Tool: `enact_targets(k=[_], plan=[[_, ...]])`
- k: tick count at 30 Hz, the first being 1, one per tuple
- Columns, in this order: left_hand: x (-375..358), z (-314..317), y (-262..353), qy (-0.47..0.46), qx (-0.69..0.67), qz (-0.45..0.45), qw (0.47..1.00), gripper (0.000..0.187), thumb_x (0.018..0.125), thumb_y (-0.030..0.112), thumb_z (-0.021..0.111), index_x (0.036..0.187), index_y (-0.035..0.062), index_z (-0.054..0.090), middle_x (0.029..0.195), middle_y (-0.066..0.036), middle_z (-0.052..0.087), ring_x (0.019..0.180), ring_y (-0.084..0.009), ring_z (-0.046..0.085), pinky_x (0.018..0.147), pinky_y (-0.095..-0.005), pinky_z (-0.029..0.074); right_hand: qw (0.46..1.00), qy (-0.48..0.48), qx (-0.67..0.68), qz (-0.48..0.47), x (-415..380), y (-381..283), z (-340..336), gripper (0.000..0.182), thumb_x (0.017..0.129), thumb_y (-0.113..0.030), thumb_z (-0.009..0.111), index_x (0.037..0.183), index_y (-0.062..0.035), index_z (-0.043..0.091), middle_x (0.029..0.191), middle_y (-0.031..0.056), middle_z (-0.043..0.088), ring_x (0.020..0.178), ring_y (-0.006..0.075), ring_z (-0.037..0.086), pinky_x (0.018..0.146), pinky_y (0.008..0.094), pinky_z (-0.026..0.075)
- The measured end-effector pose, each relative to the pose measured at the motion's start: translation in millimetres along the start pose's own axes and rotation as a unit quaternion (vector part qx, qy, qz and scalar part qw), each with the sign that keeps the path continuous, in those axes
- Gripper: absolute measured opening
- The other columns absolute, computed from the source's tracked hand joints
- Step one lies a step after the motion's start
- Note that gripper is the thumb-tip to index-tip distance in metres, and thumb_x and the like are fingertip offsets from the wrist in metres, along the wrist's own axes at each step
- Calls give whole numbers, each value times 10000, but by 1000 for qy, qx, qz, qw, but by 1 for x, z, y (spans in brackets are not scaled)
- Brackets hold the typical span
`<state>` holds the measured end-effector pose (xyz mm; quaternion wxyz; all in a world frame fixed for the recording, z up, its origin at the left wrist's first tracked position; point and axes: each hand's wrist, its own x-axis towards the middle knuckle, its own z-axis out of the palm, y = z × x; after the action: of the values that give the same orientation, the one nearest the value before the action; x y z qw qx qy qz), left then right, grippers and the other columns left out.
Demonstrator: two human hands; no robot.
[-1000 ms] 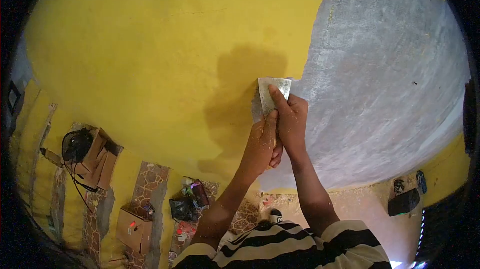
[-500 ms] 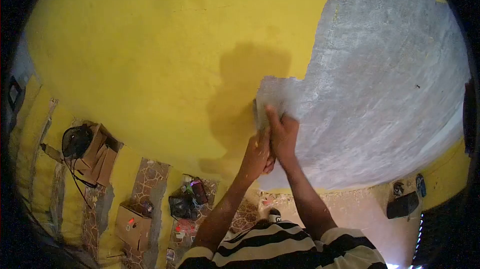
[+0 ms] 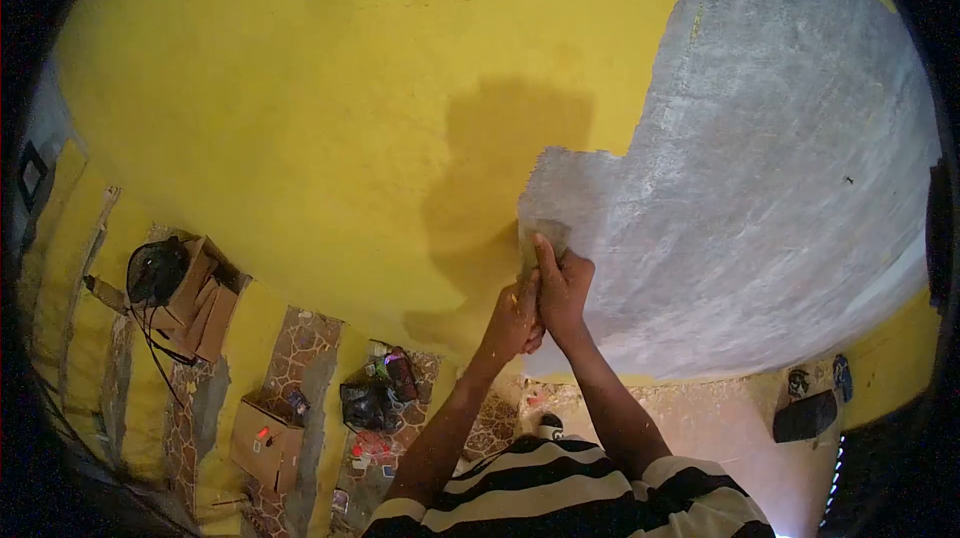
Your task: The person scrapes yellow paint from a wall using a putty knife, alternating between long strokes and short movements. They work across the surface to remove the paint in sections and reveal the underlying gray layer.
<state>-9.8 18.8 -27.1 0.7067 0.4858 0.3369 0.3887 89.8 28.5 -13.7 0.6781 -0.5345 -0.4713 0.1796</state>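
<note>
Both of my hands are closed together round a scraper (image 3: 548,236), its flat greyish blade sticking up past my fingers. My right hand (image 3: 566,296) sits higher, with the thumb stretched along the tool. Wrapped lower down and to the left, my left hand (image 3: 511,322) touches the right one; the handle is hidden between them. The blade lies at the lower left border of a bare grey patch (image 3: 760,158), beside the yellow painted wall surface (image 3: 300,138). Ragged paint edges run along the patch. Small flecks cling to my hands and forearms.
Below left stand a cardboard box (image 3: 205,313) with a black round mesh object (image 3: 157,273), another cardboard box (image 3: 265,446) and a black plastic bag (image 3: 367,406). A dark box-like object (image 3: 805,416) rests at lower right. Stone-patterned strips cross the yellow surface at lower left.
My hands and the scraper have moved slightly down along the patch's left border, still gripping together. The blade shows more sharply now. The whole view has shifted a little.
</note>
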Motion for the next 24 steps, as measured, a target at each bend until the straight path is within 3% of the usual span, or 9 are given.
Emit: enact_targets(k=[6, 8, 10, 14, 16, 19, 24], plan=[[0, 5, 9, -3, -18, -33, 999, 410, 1019, 422, 394, 807, 78, 465, 434, -4, 363, 297, -112, 332, 291, -282, 285, 1000, 6, -24, -19, 10, -4, 1, 500, 913, -294, 649, 574, 44, 505, 451, 150, 459, 390, 149, 391, 418, 361, 323], [-1, 10, 29, 47, 39, -15, 998, 422, 1013, 445, 398, 832, 74, 485, 436, 1, 369, 301, -111, 339, 293, -277, 289, 998, -3, -44, -41, 18, -25, 1, 500, 909, -290, 653, 571, 43, 497, 452, 158, 451, 388, 158, 385, 418, 370, 318], [3, 8, 37, 21, 9, -9, 1000, 444, 1005, 474, 402, 831, 75, 487, 435, 5, 366, 303, -110, 345, 294, -275, 290, 998, 3, 56, -26, 27, -40, 7, 482, 922, -217, 649, 539, 19, 477, 459, -4, 433, 464, 51, 368, 407, 296, 277], [7, 2, 24, 18, 16, 12, 1000, 462, 1000, 482, 407, 798, 73, 478, 433, 6, 360, 305, -106, 345, 297, -276, 284, 998, 10, 14, -52, 22, -15, 6, 483, 924, -218, 644, 537, 10, 469, 451, -9, 423, 456, 51, 367, 402, 301, 273], [3, -1, 12, -8, 18, 16, 1000, 456, 1005, 469, 405, 795, 71, 477, 434, 8, 360, 307, -103, 346, 297, -277, 283, 1000, 5, -14, -10, 9, 1, 2, 460, 911, -253, 650, 585, 34, 499, 470, 142, 442, 413, 150, 378, 428, 364, 321], [1, 4, 14, -5, 22, -23, 999, 469, 1006, 471, 401, 770, 71, 470, 433, 8, 362, 308, -101, 347, 297, -278, 286, 998, 33, 21, -51, 8, -18, 2, 463, 911, -249, 650, 578, 32, 494, 465, 135, 430, 417, 138, 387, 427, 355, 322], [6, 14, 62, -13, 57, 27, 998, 492, 1009, 513, 328, 747, 105, 410, 440, 3, 341, 299, -110, 325, 281, -282, 264, 998, 32, -11, -56, 33, -50, 4, 470, 913, -229, 648, 559, 23, 470, 459, 130, 417, 412, 136, 375, 425, 355, 320]])
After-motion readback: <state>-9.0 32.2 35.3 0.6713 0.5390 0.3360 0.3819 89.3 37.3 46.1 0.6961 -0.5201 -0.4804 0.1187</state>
